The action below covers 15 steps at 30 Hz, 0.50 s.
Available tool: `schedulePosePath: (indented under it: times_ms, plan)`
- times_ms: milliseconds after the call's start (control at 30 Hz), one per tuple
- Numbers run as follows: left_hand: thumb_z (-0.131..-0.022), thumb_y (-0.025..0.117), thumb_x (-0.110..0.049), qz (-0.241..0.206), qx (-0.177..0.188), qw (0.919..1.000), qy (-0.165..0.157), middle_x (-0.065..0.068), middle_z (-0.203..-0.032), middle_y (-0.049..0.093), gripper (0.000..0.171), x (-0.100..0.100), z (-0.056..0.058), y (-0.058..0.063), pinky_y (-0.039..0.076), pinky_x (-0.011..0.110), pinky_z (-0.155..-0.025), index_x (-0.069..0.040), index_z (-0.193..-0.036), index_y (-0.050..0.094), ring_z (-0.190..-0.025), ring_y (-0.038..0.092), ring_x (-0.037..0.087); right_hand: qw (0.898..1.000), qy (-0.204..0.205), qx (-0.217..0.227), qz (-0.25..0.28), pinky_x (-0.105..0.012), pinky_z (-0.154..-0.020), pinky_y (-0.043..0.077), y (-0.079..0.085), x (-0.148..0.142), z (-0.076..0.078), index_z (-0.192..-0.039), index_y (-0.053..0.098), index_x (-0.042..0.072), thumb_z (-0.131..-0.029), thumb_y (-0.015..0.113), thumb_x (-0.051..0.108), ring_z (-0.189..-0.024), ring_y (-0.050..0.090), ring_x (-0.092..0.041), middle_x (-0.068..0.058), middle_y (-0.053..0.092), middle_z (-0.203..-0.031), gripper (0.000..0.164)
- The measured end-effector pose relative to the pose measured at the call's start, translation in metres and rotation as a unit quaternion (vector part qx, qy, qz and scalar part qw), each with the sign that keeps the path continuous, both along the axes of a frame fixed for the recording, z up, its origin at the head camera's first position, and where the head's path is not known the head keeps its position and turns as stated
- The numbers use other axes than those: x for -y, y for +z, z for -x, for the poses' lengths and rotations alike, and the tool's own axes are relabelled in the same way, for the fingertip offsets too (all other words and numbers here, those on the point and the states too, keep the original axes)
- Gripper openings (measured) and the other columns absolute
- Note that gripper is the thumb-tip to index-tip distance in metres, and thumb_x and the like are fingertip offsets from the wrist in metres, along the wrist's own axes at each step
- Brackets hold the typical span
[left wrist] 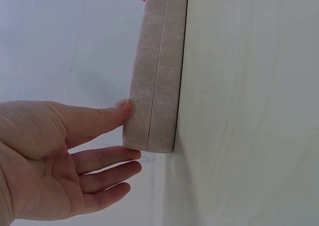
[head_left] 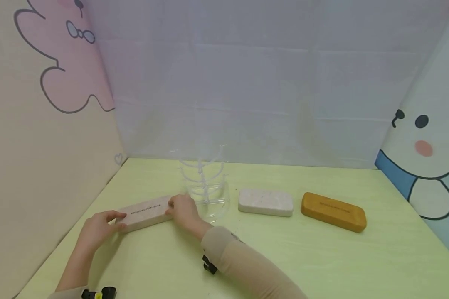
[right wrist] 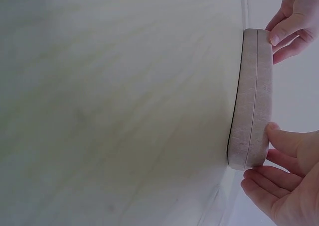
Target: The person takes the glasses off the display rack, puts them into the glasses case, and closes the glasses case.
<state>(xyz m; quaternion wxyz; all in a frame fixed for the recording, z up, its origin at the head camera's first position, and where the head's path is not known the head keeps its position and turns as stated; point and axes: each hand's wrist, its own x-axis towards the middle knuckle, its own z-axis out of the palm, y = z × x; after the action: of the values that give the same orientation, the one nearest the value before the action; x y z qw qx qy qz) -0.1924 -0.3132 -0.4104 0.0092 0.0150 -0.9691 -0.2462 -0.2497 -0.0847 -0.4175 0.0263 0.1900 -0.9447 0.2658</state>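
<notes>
A pale pinkish-beige glasses case (head_left: pixel 146 213) with dark lettering on its lid lies at the left of the table, its lid seam closed (left wrist: pixel 158 61). My left hand (head_left: pixel 97 227) holds its left end, thumb on the lid edge and several fingers past the end (left wrist: pixel 107 173). At the opposite end my right hand (head_left: pixel 185 212) grips the corner with thumb and bent fingers, also seen in the right wrist view (right wrist: pixel 294 171). Just behind the right hand stands a clear plastic display rack (head_left: pixel 205 199) with several curved tiers.
To the right of the rack lies a whitish case (head_left: pixel 265 202). Farther right is a mustard-yellow glasses case (head_left: pixel 334 211) with faint lettering. The pale green table (head_left: pixel 284 257) is bounded by cloth walls at the back, left and right.
</notes>
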Motion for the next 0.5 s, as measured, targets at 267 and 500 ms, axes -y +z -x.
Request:
schedulePosePath:
  times_ms: [267, 500]
  plan:
    - [-0.086, 0.06, -0.029, -0.044, 0.025, 0.9984, 0.026, 0.033, -0.122, 0.048, 0.044, -0.009, 0.004, 0.002, 0.039, 0.056, -0.085, 0.004, -0.116, 0.058, -0.112, 0.043, 0.051, 0.997, -0.013, 0.024, 0.067, -0.021, -0.085, 0.046, -0.006, -0.005, -0.002, -0.106, 0.068, 0.009, -0.082, 0.067, 0.018, -0.103, 0.06, -0.013, 0.002, 0.067, -0.105, 0.025]
    - [-0.092, 0.046, -0.037, -0.021, 0.04, 0.998, 0.045, 0.033, -0.12, 0.05, 0.05, -0.031, 0.003, 0.014, 0.041, 0.054, -0.081, 0.006, -0.115, 0.056, -0.108, 0.045, 0.051, 0.994, -0.001, 0.055, 0.099, -0.018, -0.071, 0.047, -0.004, -0.014, -0.008, -0.096, 0.071, 0.01, -0.085, 0.063, 0.014, -0.086, 0.062, -0.01, 0.002, 0.07, -0.093, 0.015]
